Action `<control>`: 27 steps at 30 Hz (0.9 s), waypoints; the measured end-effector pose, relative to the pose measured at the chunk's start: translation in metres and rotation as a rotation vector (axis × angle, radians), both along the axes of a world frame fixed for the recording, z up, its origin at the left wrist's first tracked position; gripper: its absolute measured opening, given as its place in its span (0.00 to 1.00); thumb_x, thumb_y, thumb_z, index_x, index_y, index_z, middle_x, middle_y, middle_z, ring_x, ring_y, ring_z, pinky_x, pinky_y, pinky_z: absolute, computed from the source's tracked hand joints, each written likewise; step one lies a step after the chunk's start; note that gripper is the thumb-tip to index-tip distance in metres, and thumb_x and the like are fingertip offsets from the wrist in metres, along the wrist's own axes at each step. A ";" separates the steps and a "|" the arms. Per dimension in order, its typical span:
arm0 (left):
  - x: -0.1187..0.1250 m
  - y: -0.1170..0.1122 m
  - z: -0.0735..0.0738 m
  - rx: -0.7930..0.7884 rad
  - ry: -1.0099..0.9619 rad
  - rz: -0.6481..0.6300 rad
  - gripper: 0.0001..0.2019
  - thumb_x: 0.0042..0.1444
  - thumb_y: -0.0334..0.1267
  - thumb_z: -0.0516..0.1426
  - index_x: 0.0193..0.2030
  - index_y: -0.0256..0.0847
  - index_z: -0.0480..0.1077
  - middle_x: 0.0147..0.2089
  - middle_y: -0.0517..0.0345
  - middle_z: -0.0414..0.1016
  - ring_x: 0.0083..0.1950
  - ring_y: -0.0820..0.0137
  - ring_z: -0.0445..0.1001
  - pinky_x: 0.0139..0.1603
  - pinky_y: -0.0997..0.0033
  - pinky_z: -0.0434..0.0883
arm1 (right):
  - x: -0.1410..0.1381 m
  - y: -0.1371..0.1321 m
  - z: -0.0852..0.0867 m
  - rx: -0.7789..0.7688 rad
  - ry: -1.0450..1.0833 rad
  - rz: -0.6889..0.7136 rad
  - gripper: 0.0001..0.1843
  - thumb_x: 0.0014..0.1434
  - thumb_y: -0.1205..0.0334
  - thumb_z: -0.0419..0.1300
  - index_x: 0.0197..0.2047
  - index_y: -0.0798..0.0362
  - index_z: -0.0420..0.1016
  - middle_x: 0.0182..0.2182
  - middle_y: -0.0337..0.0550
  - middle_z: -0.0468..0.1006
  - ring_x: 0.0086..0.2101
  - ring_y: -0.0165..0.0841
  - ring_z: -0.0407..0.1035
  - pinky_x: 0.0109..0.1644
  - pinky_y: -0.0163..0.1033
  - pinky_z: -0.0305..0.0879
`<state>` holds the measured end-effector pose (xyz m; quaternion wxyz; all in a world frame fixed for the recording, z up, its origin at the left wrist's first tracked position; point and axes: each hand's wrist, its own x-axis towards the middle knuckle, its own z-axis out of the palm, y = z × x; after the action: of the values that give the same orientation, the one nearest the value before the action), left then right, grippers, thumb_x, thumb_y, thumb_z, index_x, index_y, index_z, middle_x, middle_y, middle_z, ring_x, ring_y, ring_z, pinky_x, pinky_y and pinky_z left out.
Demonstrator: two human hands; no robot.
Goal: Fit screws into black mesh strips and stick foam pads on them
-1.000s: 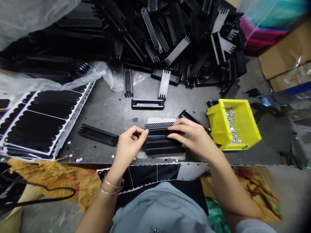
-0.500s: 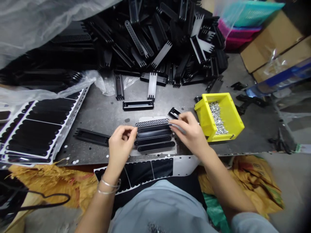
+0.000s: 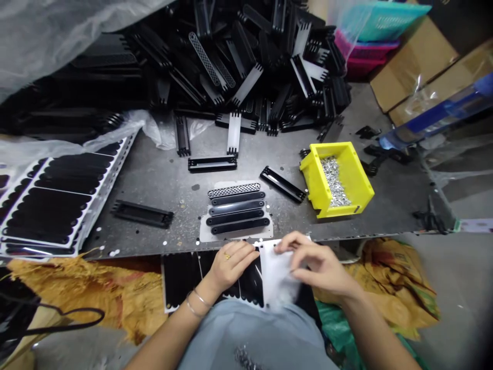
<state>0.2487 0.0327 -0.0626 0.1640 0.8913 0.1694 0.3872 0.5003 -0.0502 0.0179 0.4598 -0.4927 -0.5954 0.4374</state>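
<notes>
A sheet of black stickers (image 3: 250, 282) with a bare white backing strip at its right lies over the lap, against the table's front edge. My left hand (image 3: 233, 264) rests on its upper part, fingers stretched out flat and thumb hidden. Over the white strip is my right hand (image 3: 319, 267), with thumb and forefinger curled close together. Anything between those fingertips is too small or blurred to make out. Just beyond both hands, several slim black bars (image 3: 239, 209) lie side by side on a pale plate (image 3: 206, 232). The farthest bar (image 3: 234, 190) shows a lattice pattern.
A yellow bin (image 3: 356, 174) of small metal parts stands at right. Black slotted housings (image 3: 283, 184) lie around the plate, with a large heap (image 3: 246, 67) behind. More sticker sheets (image 3: 57, 205) lie at left. Scissors (image 3: 429, 216) sit near the right edge.
Both hands have left the bars on the plate and moved down to the sticker sheet. The right-hand black housing, partly covered before, now shows whole. The view has shifted slightly.
</notes>
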 end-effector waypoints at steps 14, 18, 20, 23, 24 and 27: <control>-0.026 0.105 0.079 -0.744 -0.018 0.534 0.13 0.72 0.42 0.53 0.52 0.42 0.78 0.45 0.52 0.80 0.41 0.67 0.79 0.46 0.66 0.76 | -0.069 0.182 0.006 0.365 -0.574 0.118 0.08 0.71 0.62 0.61 0.44 0.49 0.84 0.44 0.46 0.83 0.43 0.37 0.75 0.50 0.46 0.75; -0.020 0.115 0.066 -0.980 -0.140 0.439 0.15 0.71 0.45 0.54 0.48 0.41 0.79 0.41 0.54 0.77 0.33 0.71 0.77 0.35 0.73 0.77 | -0.067 0.185 0.005 0.351 -0.550 0.149 0.07 0.69 0.64 0.63 0.41 0.50 0.83 0.42 0.45 0.82 0.42 0.36 0.74 0.48 0.44 0.73; -0.018 0.115 0.064 -1.023 -0.174 0.433 0.14 0.70 0.45 0.54 0.46 0.40 0.79 0.40 0.55 0.76 0.33 0.72 0.77 0.37 0.73 0.78 | -0.065 0.184 0.007 0.353 -0.539 0.147 0.06 0.69 0.64 0.63 0.42 0.50 0.83 0.42 0.45 0.82 0.42 0.36 0.74 0.48 0.44 0.73; -0.018 0.116 0.065 -1.067 -0.196 0.425 0.14 0.69 0.46 0.56 0.45 0.40 0.79 0.40 0.54 0.77 0.32 0.72 0.77 0.37 0.73 0.78 | -0.064 0.183 0.009 0.339 -0.522 0.143 0.06 0.69 0.64 0.63 0.42 0.49 0.83 0.42 0.45 0.82 0.42 0.36 0.74 0.49 0.45 0.73; -0.018 0.117 0.066 -1.076 -0.200 0.424 0.15 0.69 0.46 0.56 0.44 0.40 0.79 0.40 0.54 0.77 0.32 0.73 0.77 0.36 0.73 0.78 | -0.064 0.184 0.009 0.332 -0.519 0.144 0.06 0.69 0.64 0.63 0.43 0.49 0.83 0.42 0.45 0.82 0.42 0.36 0.74 0.49 0.45 0.73; -0.018 0.119 0.067 -1.088 -0.201 0.424 0.15 0.69 0.47 0.56 0.43 0.39 0.79 0.39 0.54 0.78 0.32 0.73 0.77 0.36 0.73 0.78 | -0.067 0.186 0.007 0.325 -0.523 0.152 0.06 0.69 0.64 0.63 0.42 0.48 0.83 0.42 0.44 0.82 0.42 0.36 0.74 0.49 0.45 0.73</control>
<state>0.2306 0.1521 0.0046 0.5317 0.5847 0.5018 0.3516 0.4337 0.1355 0.0250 0.3298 -0.4625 -0.7908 0.2282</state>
